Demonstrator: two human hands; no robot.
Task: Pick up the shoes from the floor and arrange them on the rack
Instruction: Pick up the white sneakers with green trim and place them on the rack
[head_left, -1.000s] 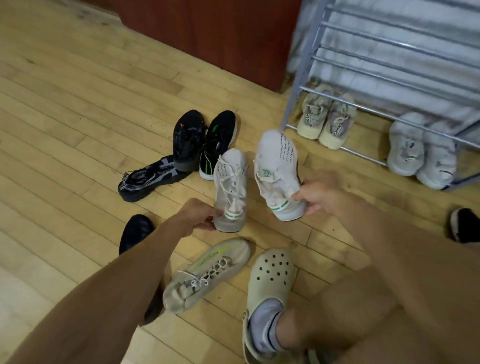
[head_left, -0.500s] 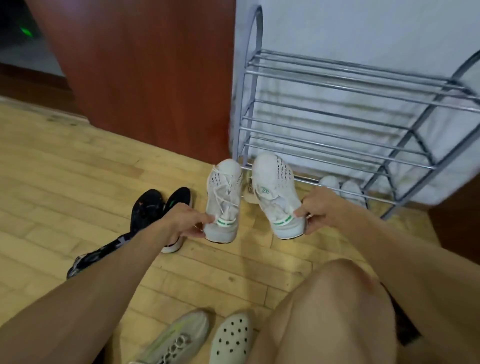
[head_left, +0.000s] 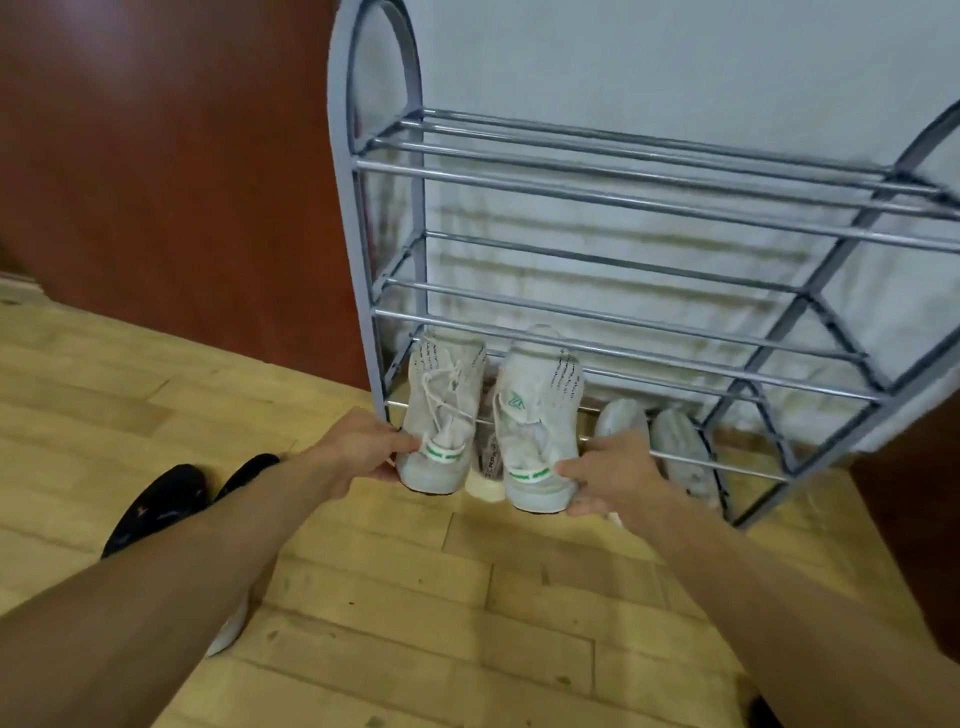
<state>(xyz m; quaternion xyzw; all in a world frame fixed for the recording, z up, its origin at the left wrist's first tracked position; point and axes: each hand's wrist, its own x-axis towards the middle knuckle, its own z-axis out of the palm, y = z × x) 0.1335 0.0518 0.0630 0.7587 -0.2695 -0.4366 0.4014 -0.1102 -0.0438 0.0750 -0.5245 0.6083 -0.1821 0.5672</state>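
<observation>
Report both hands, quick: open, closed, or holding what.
Left hand: closed, gripping the heel of the left white sneaker.
Right hand: closed, gripping the heel of the right white sneaker.

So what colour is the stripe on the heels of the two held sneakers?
Green, on each white heel tab; head view shows it best.

Two white sneakers (head_left: 441, 410) with green heel stripes are held side by side by their heels, toes pointed toward the lower bars of the grey metal rack (head_left: 623, 202). A pale pair (head_left: 675, 447) is seen on its bottom tier, and black shoes (head_left: 166, 499) lie on the floor.
</observation>
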